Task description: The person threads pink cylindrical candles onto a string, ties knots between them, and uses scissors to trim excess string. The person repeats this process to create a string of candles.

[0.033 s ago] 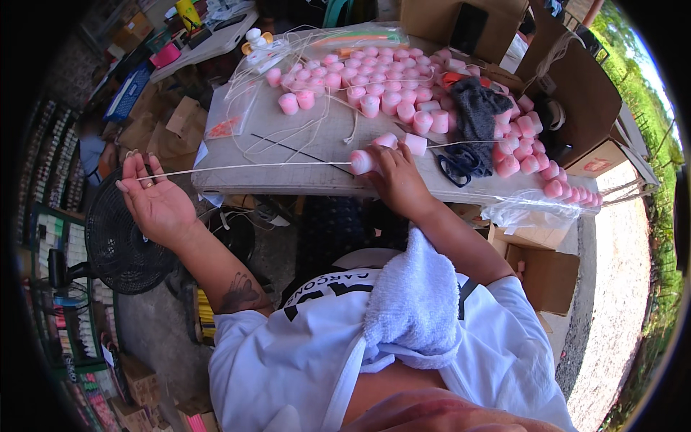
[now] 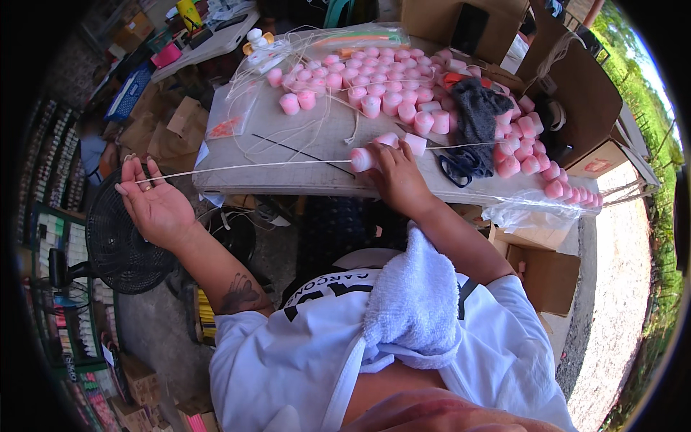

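A thin white cord (image 2: 252,166) stretches from my left hand to a pink-and-white rounded cylinder (image 2: 362,160) at the table's front edge. My left hand (image 2: 156,205) is palm up beyond the table's left end, the cord caught among its fingers. My right hand (image 2: 399,173) grips the cylinder from above, its thumb side partly hidden. Two similar pieces, a pink one (image 2: 387,139) and a paler one (image 2: 414,144), lie against its fingertips. More cord (image 2: 468,145) runs rightward from there, toward a dark grey cloth (image 2: 479,108). Many pink cylinders (image 2: 392,101) cover the table behind.
Loose cords and a thin dark rod (image 2: 302,155) lie on the white table (image 2: 237,180). Cardboard boxes (image 2: 576,93) stand at its right end. A black fan (image 2: 126,237) is below my left hand. An open box (image 2: 543,277) sits at lower right.
My left fingers have shifted very slightly, and the cord's left end sits a little lower. My right hand stays on the cylinder.
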`<action>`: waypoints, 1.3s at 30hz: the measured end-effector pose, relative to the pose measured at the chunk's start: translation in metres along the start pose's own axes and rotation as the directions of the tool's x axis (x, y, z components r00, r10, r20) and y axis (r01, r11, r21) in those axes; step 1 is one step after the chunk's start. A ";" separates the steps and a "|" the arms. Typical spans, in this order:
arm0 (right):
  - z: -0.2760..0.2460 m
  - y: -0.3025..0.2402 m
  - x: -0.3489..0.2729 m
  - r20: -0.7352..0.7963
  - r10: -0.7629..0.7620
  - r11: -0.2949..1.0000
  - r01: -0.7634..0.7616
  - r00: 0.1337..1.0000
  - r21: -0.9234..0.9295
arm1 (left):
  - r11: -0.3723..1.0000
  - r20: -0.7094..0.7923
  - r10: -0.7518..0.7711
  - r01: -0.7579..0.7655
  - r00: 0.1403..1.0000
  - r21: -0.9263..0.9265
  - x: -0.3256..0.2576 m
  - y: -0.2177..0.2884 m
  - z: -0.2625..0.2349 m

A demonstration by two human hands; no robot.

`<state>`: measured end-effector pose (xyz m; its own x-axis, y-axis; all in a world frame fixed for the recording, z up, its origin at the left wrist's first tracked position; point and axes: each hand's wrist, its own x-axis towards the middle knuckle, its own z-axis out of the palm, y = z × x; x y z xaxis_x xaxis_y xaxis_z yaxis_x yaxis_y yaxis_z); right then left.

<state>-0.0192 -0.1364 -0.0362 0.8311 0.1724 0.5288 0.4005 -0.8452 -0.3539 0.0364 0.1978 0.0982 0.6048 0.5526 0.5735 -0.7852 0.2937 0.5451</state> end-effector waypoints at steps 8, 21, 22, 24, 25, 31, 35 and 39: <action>-0.009 0.015 0.014 -0.027 -0.017 0.985 0.012 1.000 -0.171 | 0.940 0.365 -0.341 0.314 0.866 0.132 -0.067 -0.033 0.028; -0.030 -0.006 -0.032 0.370 0.176 -0.187 -0.338 0.912 0.922 | 0.779 0.678 -0.552 0.591 0.485 0.210 -0.136 -0.102 0.120; -0.032 -0.010 -0.029 0.355 0.211 -0.280 -0.292 0.911 0.915 | 0.777 0.679 -0.553 0.593 0.483 0.212 -0.134 -0.104 0.122; -0.047 -0.026 -0.014 0.421 0.319 -0.364 -0.301 0.849 0.882 | 0.732 0.724 -0.570 0.640 0.388 0.233 -0.147 -0.101 0.124; -0.053 -0.030 -0.009 0.452 0.370 -0.402 -0.299 0.812 0.866 | 0.720 0.736 -0.579 0.643 0.351 0.261 -0.157 -0.102 0.124; -0.050 0.008 -0.025 0.418 0.150 -0.158 -0.396 0.896 0.905 | 0.706 0.734 -0.607 0.631 0.304 0.322 -0.178 -0.120 0.135; -0.055 0.014 -0.035 0.378 0.339 -0.043 -0.388 0.861 0.921 | 0.757 0.680 -0.621 0.524 0.390 0.390 -0.156 -0.151 0.158; -0.058 0.012 -0.043 0.315 0.454 0.009 -0.358 0.834 0.934 | 0.825 0.861 -0.366 -0.305 0.353 0.475 -0.159 -0.209 0.165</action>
<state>-0.0726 -0.1835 -0.0188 0.9960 -0.0807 0.0371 0.0667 0.4031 -0.9127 0.1263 -0.0808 -0.0062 0.6151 -0.5844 0.5294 -0.7691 -0.2968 0.5660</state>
